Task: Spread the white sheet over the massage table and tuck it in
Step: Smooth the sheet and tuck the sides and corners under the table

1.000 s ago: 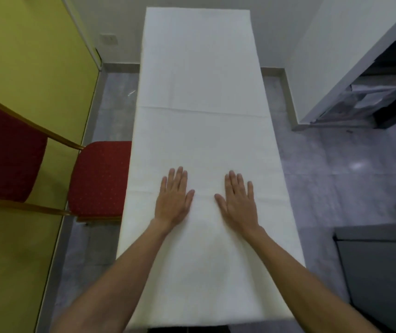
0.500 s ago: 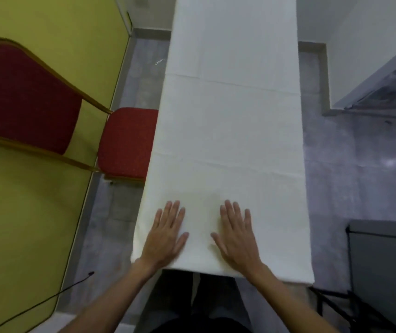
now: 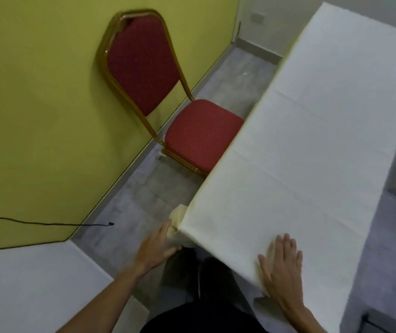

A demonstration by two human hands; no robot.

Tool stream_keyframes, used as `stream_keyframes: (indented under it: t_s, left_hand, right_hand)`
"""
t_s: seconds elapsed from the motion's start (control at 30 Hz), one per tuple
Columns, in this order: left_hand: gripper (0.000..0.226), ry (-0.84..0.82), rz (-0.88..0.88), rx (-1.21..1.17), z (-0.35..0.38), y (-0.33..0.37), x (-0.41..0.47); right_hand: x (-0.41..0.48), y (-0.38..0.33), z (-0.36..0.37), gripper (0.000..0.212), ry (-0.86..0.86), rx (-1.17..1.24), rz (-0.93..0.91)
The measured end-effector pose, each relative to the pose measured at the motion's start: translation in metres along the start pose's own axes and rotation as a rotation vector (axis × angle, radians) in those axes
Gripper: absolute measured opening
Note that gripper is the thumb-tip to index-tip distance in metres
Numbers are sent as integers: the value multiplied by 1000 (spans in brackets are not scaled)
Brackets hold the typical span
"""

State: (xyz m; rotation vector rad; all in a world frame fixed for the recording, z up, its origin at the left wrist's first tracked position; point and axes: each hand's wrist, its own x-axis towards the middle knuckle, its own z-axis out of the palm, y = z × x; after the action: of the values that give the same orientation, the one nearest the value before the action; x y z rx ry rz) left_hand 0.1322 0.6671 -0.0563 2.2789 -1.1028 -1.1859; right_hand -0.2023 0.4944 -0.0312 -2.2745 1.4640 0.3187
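The white sheet covers the whole top of the long massage table, which runs from my body to the far wall, and shows faint fold creases. My right hand lies flat on the sheet at the table's near end, fingers apart. My left hand is off the table at the near left corner, where a loose bunch of sheet corner hangs down. Its fingers touch that hanging cloth, and whether they grip it is hidden.
A red padded chair with a gold frame stands against the yellow wall, its seat touching the table's left side. A thin black cable runs along the wall to the grey floor. A white surface lies at lower left.
My view has swung left. My left hand has left the sheet top and dropped to the hanging corner at the near left. My right hand stays flat near the end.
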Motion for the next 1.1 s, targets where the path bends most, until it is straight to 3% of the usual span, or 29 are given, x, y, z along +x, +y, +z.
stream_keyframes:
  t_s: [0.1, 0.2, 0.33, 0.5, 0.6, 0.8, 1.1]
  left_hand:
    - [83, 34, -54, -51, 22, 4, 21]
    - [67, 111, -78, -97, 35, 5, 33]
    - [53, 179, -112, -46, 37, -9, 36]
    - [24, 257, -102, -3, 46, -10, 32]
    - [20, 288, -107, -10, 48, -8, 22]
    - [31, 196, -143, 43, 46, -29, 2]
    - [16, 220, -52, -115, 74, -60, -29]
  right_hand:
    - [11, -62, 3, 84, -87, 1, -271]
    - [32, -127, 7, 85, -124, -5, -536]
    - [64, -185, 21, 81, -140, -196, -824]
    - [77, -197, 40, 66, -102, -365, -893]
    - [75, -195, 44, 53, -68, -345, -865]
    - [74, -198, 42, 59, -48, -289, -839]
    - [75, -197, 51, 61, -11, -318, -801]
